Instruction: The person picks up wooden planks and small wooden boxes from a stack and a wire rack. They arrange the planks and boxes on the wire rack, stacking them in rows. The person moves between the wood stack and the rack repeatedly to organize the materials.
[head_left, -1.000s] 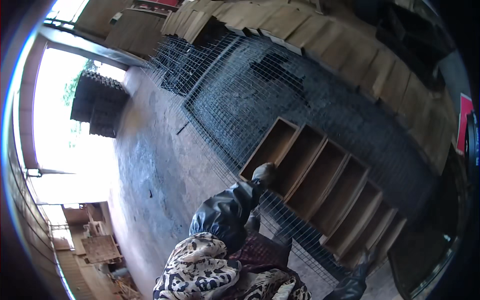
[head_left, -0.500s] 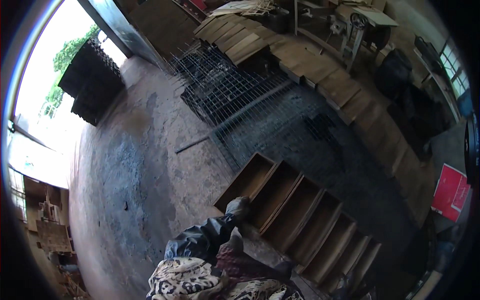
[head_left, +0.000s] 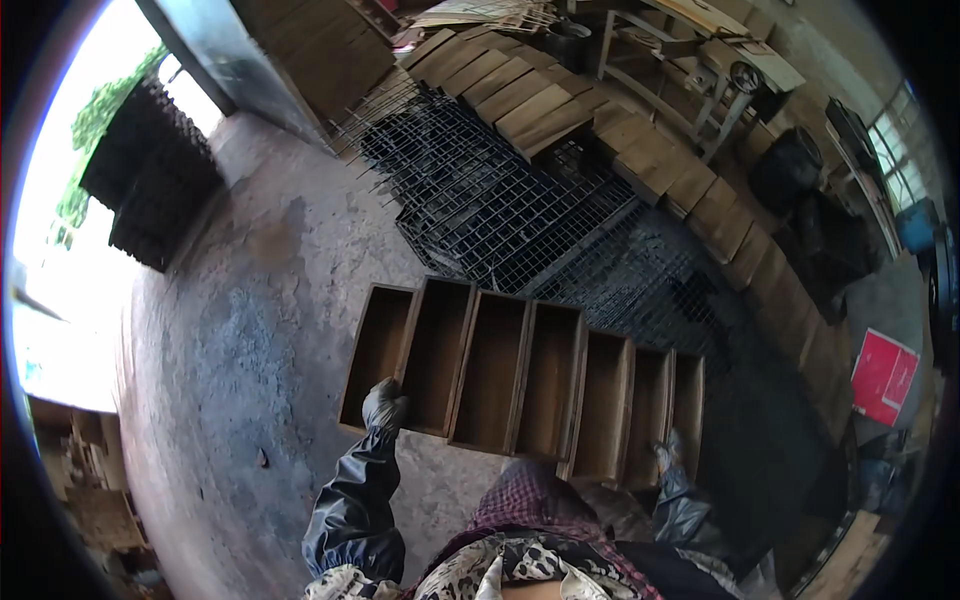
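Several shallow, open wooden boxes [head_left: 491, 372] stand side by side in one stepped row, held in front of me between my hands. My left hand [head_left: 384, 406], in a pale glove, is closed on the near end of the leftmost boxes. At the right end of the row, my right hand [head_left: 670, 453], also gloved, grips the near edge of the last boxes; part of its fingers is hidden. Dark shiny sleeves cover both forearms. The boxes' insides are brown and bare. Beyond the row lies a dark metal grid [head_left: 500, 200].
Brown wooden panels [head_left: 690, 185] lie in an overlapping line along the right of the grid. A dark stack [head_left: 155, 165] stands by the bright opening at left. At the back right are a workbench machine [head_left: 735, 80] and a black bin [head_left: 787, 168]. A red sheet [head_left: 885, 375] lies at right.
The row of boxes has swung from a steep slant to nearly level, its right end rising and its left end shifting left. Both hands moved with it; my right hand now shows more clearly.
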